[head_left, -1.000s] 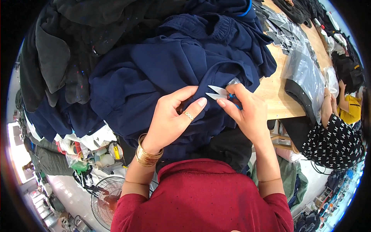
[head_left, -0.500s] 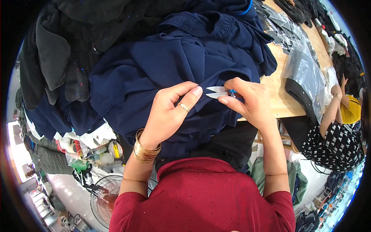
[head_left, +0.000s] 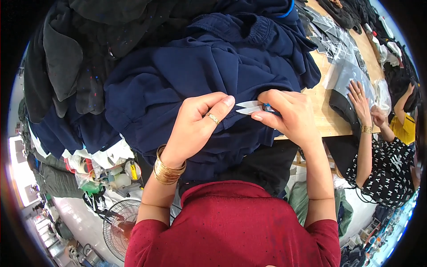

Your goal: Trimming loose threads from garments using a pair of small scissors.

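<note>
A navy blue garment (head_left: 173, 66) with a gathered elastic waistband lies heaped in front of me. My left hand (head_left: 198, 124) pinches a fold of it between thumb and fingers. Thread snips (head_left: 249, 105) sit in my right hand (head_left: 291, 116), held between thumb and curled fingers. Their two bright blades are slightly apart and point left, close to my left thumb tip. A bit of blue shows at the snips' pivot; the rest of them is hidden in my fingers. No thread can be made out between the blades.
Black garments (head_left: 62, 58) are piled at the left. On the wooden table (head_left: 327, 118) to the right lies a plastic-bagged garment (head_left: 351, 75). A co-worker's hand (head_left: 359, 100) rests against that bag. A fan (head_left: 120, 227) stands low at the left.
My hands stay nearly in place, the snips' blades still apart. At the right, the co-worker has leaned in and laid a hand on the bagged garment.
</note>
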The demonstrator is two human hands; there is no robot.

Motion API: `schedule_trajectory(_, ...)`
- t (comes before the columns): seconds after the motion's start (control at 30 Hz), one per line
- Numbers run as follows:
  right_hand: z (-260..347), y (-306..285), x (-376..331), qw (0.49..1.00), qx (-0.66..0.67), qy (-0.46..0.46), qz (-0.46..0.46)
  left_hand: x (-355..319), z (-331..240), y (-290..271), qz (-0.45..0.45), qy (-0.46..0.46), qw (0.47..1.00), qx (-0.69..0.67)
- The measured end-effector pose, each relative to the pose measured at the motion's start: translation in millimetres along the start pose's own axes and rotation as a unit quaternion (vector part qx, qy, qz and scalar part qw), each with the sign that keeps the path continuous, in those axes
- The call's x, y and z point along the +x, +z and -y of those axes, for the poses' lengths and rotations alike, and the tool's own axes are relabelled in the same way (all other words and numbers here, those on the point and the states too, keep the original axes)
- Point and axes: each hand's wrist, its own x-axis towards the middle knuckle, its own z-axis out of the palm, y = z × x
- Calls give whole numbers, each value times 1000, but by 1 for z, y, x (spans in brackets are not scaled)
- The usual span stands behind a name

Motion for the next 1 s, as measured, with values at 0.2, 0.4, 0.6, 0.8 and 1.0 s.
schedule_trajectory(0.2, -1, -1, -1, 999, -20, 34, -36, 1, 1, 0, -6, -7, 1000, -17)
schedule_trajectory(0.4, -16, 4, -19, 968, 93, 140, -184, 3, -3, -6, -68, -11, 996, -50)
schedule_trajectory(0.6, -39, 3, -23, 821, 348, 429, -145, 28, -2, -34, -187, 20, 980, -68)
schedule_trajectory(0.8, -28, 2, -17, 716, 514, 438, -174, 38, -4, -23, -275, 241, 858, 362)
schedule_trajectory(1.0, -17, -1, -14, 669, 570, 431, -205, -23, 8, 37, 369, -225, 890, -148)
